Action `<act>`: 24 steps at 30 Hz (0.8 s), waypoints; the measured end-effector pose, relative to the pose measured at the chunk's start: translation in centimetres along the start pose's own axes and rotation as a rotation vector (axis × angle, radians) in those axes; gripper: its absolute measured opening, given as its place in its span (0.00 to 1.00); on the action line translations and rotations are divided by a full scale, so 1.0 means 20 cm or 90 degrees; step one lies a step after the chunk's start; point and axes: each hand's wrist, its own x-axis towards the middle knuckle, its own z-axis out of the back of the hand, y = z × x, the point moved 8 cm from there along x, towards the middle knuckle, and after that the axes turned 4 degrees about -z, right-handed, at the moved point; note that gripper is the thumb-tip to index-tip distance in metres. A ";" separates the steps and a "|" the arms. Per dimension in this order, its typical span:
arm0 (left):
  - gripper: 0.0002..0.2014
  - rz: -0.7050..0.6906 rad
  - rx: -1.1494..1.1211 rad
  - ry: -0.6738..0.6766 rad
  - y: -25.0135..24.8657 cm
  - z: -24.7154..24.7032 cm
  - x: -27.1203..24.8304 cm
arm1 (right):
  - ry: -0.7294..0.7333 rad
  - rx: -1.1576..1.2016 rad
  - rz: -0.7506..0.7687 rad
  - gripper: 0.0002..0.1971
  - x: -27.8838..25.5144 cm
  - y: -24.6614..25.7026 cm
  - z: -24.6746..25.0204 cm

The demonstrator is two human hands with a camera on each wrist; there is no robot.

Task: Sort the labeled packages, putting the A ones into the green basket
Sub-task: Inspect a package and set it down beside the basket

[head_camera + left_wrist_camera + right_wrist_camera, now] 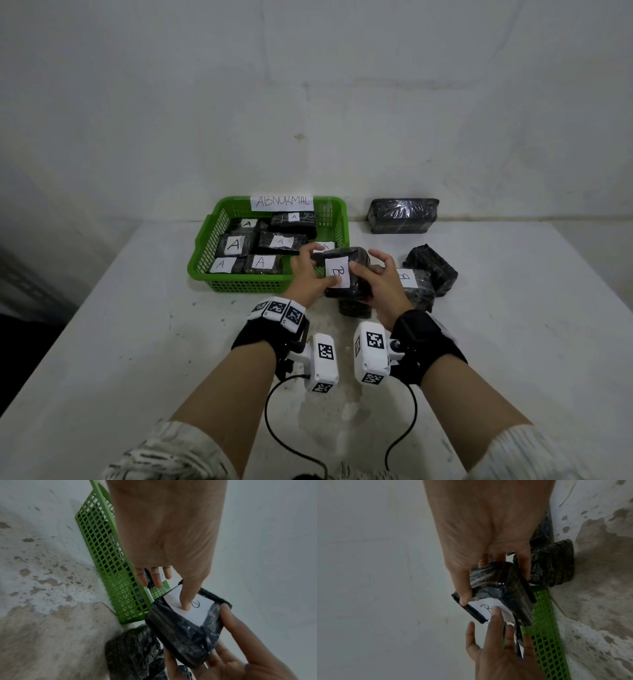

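Above the table, just right of the green basket's (pixel 239 284) front corner, both hands hold a black wrapped package (pixel 358 274) whose white label reads B. My left hand (pixel 317 267) presses its thumb (pixel 187 601) on the label, with the fingers curled at the package's far left corner. My right hand (pixel 371 274) grips the package's right end (pixel 501 588), thumb on the front edge and fingers behind. The basket carries an "ABNORMAL" sign and holds several black packages labelled A (pixel 234 245).
A second B package (pixel 411 281) lies right of the hands beside an unlabelled black one (pixel 433 267). Another black package (pixel 354 306) lies under the held one. A larger one (pixel 402 216) leans on the back wall. Cables trail from the wrist cameras over the white table (pixel 137 325).
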 end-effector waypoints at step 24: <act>0.11 0.179 -0.313 0.062 0.03 -0.11 -0.02 | 0.033 -0.038 -0.022 0.13 -0.01 0.02 -0.08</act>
